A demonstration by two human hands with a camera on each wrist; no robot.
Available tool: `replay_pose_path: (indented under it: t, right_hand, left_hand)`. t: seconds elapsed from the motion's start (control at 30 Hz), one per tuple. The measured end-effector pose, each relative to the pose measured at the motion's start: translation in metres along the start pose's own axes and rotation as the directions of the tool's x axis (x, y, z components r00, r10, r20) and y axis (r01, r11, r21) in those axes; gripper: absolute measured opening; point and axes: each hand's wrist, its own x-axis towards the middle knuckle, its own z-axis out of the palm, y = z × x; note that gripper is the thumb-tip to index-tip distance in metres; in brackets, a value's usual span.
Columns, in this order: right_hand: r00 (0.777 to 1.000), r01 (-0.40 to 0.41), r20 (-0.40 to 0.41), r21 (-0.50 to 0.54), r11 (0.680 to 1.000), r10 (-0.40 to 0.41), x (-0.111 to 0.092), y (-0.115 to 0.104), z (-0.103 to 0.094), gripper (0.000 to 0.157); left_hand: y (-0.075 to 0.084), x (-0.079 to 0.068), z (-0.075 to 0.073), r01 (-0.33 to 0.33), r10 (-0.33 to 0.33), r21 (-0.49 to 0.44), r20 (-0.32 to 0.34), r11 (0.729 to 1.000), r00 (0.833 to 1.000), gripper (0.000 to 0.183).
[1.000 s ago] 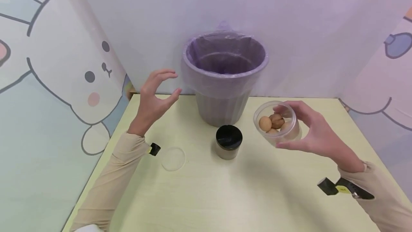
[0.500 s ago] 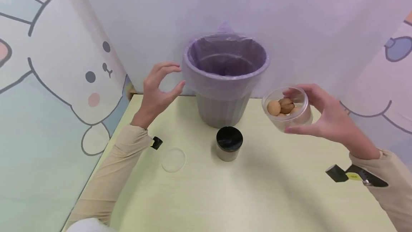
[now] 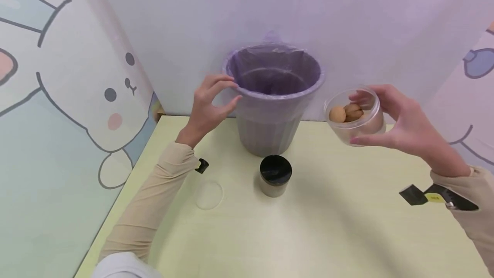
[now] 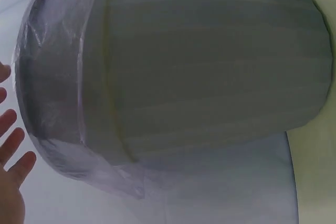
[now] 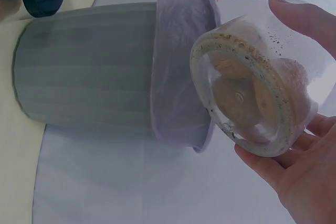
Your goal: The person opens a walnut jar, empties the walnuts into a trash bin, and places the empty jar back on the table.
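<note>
My right hand grips a clear plastic jar, thumb on the near side and fingers round the back. Inside lie several walnuts and round tan balls that look like nuts. The right wrist view shows the jar's underside with dark crumbs along its base. My left hand is raised at the left rim of a grey bin, holding nothing, its thumb and fingers curved apart. A purple plastic liner is folded over the bin's rim.
In front of the bin stands a small jar with a black lid. A thin clear ring-shaped lid lies flat on the pale yellow table to its left. Walls with cartoon drawings close in the sides.
My left hand has moved right, up to the bin's rim. My right hand has lifted the jar and carried it up and to the right, the nuts still inside.
</note>
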Motion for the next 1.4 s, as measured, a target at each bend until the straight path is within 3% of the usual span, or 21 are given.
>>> replay_pose_path:
  t: [0.13,0.37,0.63,0.83,1.2,1.4]
  right_hand:
    - [1.0,-0.031,0.001,0.007,0.999,0.031,0.005,0.0,-0.005,0.1]
    - [0.993,-0.117,-0.005,0.004,0.993,0.117,0.012,-0.001,-0.012,0.097]
    - [0.983,-0.183,-0.018,-0.119,0.976,0.182,0.017,0.0,-0.016,0.098]
    - [0.979,-0.2,-0.01,-0.196,0.96,0.202,0.027,-0.002,-0.02,0.097]
    - [0.973,-0.229,-0.013,-0.231,0.946,0.232,0.041,-0.002,-0.022,0.094]
    - [0.981,-0.181,0.007,-0.294,0.938,0.192,0.054,-0.003,-0.024,0.096]
  left_hand:
    - [-0.011,-0.006,0.005,-0.011,0.011,0.024,0.036,1.0,0.999,0.019]
    - [-0.015,-0.002,0.008,-0.028,0.025,0.032,0.077,0.999,0.997,0.018]
    - [-0.015,0.001,0.006,-0.013,-0.002,0.077,0.186,0.997,0.982,0.016]
    - [-0.014,-0.003,0.006,-0.004,-0.015,0.109,0.175,0.994,0.985,0.016]
    - [-0.011,-0.008,0.008,0.037,-0.051,0.083,0.169,0.996,0.984,0.016]
    - [-0.012,-0.004,0.007,0.048,-0.059,0.067,0.162,0.997,0.985,0.016]
